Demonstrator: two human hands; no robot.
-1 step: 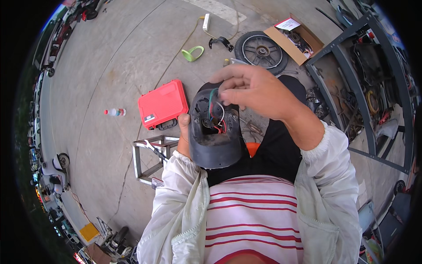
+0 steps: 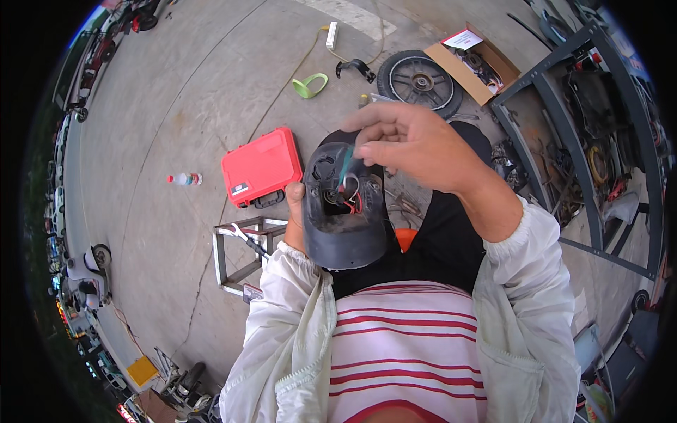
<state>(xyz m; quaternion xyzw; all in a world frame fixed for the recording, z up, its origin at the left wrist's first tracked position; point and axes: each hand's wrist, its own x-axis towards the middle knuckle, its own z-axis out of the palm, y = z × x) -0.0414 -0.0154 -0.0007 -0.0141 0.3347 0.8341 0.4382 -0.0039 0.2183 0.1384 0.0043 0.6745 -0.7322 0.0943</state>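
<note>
My left hand point(image 2: 295, 204) grips the left side of a dark grey, hollow plastic housing point(image 2: 344, 240) held upright over my lap. Red and white wires point(image 2: 356, 204) curl out of its central opening, and a blurred green wire point(image 2: 345, 168) rises from there. My right hand point(image 2: 402, 144) hangs over the housing's upper right, its index finger extended and the others bent. The thumb tip lies at the top of the green wire; whether it pinches it is unclear through the blur.
A red case point(image 2: 257, 166), metal stool frame point(image 2: 218, 261) and bottle point(image 2: 185, 180) are at left. A wheel point(image 2: 402, 77), cardboard box point(image 2: 479, 88), green ring-shaped part point(image 2: 302, 88) and power strip point(image 2: 331, 35) lie ahead. A steel rack point(image 2: 585, 162) with parts stands at right.
My right hand has shifted very slightly to the right. The green wire is now smeared by motion, and the white wire's loop sits lower.
</note>
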